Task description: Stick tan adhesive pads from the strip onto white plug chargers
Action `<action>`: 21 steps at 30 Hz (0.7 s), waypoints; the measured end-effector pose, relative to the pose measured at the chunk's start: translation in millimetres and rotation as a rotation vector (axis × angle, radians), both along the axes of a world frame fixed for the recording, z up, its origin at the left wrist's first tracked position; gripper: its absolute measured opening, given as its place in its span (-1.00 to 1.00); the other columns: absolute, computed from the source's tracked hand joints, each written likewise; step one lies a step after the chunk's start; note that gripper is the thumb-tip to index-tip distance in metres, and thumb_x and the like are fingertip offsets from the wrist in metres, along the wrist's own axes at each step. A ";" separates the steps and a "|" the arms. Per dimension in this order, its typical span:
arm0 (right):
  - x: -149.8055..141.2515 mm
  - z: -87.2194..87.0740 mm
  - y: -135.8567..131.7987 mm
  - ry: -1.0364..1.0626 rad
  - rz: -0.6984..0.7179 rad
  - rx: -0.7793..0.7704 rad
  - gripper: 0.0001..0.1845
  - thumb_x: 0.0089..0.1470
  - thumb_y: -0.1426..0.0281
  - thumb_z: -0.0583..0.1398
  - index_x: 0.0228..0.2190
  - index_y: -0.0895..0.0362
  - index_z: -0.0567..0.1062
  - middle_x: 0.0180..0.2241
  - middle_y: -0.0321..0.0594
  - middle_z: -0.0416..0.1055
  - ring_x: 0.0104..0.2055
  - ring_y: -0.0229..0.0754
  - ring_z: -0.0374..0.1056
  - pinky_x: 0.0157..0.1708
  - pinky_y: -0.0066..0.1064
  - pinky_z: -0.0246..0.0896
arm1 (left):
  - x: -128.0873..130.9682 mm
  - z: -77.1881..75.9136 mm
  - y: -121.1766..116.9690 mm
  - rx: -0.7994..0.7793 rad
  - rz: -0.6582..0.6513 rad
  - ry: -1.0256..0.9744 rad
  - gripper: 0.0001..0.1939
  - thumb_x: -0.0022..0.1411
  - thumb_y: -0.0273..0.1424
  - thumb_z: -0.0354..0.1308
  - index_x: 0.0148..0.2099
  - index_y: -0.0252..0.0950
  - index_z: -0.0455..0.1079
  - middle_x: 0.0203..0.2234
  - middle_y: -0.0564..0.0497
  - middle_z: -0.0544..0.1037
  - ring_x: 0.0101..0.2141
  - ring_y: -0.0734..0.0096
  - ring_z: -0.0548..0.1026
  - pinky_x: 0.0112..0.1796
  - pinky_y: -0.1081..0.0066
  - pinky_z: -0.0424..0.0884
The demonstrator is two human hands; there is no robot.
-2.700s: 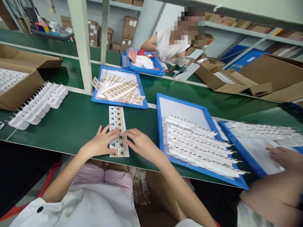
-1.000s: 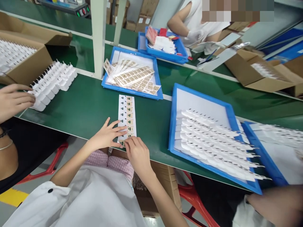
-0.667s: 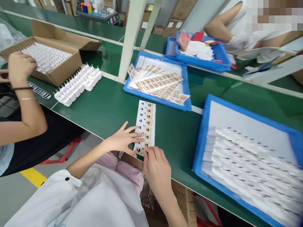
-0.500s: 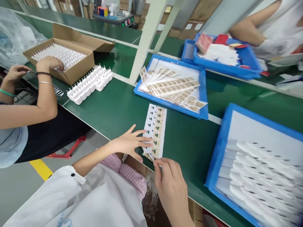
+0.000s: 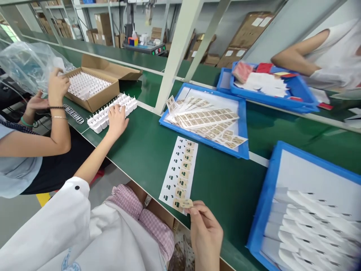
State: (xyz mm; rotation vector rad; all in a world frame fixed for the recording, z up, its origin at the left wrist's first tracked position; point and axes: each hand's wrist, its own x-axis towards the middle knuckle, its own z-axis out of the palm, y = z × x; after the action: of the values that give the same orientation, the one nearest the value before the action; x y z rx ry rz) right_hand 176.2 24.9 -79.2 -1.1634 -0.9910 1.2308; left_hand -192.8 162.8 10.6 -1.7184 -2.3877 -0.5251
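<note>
My right hand (image 5: pixel 207 229) pinches a small beige sticker (image 5: pixel 186 203) between thumb and forefinger, just above the near end of the sticker sheet (image 5: pixel 182 171). That white sheet lies flat on the green table, with one column of beige stickers on the right and bare backing with small dark cut-outs on the left. Away to the left, my left hand (image 5: pixel 117 121) rests over a row of white plastic pieces with thin prongs (image 5: pixel 100 119). Its fingers are bent and somewhat apart on the right part of the row; no piece is lifted.
Behind the sheet, a blue tray (image 5: pixel 163 119) holds more sticker sheets. At right, another blue tray (image 5: pixel 261 210) carries rows of white pieces. A cardboard box (image 5: pixel 103 98) of white pieces stands at left, beside a co-worker's hands (image 5: pixel 58 86). A post (image 5: pixel 177 56) rises behind the table.
My left hand has left the sticker sheet and moved left to the white pieces. My right hand has peeled a sticker from the sheet's near left corner and lifted it. The view has swung left.
</note>
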 end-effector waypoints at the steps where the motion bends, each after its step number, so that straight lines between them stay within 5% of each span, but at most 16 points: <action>1: -0.3 -1.5 0.4 0.019 -0.005 -0.004 -0.54 -0.12 0.06 0.49 -0.60 0.13 0.50 -0.44 -0.22 0.37 -0.37 -0.18 0.34 -0.40 -0.37 0.31 | -8.4 1.4 8.5 0.005 0.044 0.012 -0.48 0.35 -0.48 0.06 0.32 -0.46 0.22 0.32 -0.50 0.24 0.34 -0.41 0.14 0.24 -0.25 0.15; 7: 3.4 -3.6 -2.3 0.047 -0.029 -0.018 -0.56 -0.11 0.06 0.49 -0.58 0.13 0.52 -0.45 -0.24 0.35 -0.40 -0.22 0.31 -0.43 -0.40 0.30 | -19.1 -11.5 28.8 -0.003 0.127 0.032 -0.55 0.30 -0.50 0.04 0.21 -0.55 0.27 0.18 -0.49 0.33 0.23 -0.35 0.28 0.17 -0.07 0.26; 13: 2.0 0.2 -0.7 0.019 -0.019 -0.053 -0.52 -0.13 0.03 0.49 -0.59 0.13 0.50 -0.45 -0.24 0.34 -0.41 -0.21 0.32 -0.43 -0.39 0.28 | -19.5 -18.4 32.1 0.004 0.142 -0.048 -0.40 0.30 -0.56 -0.05 0.36 -0.58 0.06 0.22 -0.51 0.29 0.19 -0.23 0.36 0.14 0.01 0.30; 21: 3.2 0.7 -0.6 0.024 -0.023 -0.027 -0.58 -0.11 0.06 0.48 -0.57 0.12 0.55 -0.47 -0.24 0.36 -0.41 -0.19 0.31 -0.41 -0.36 0.27 | -1.5 -9.6 14.7 0.058 0.044 -0.290 -0.65 0.20 -0.59 0.03 0.05 -0.39 0.31 0.16 -0.41 0.34 0.20 -0.23 0.32 0.15 -0.07 0.30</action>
State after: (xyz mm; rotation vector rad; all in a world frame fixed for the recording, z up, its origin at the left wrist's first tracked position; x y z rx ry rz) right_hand 179.4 24.2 -78.5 -1.1751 -0.9434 1.2406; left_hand -194.3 177.5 1.0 -1.6594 -2.5642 -0.8822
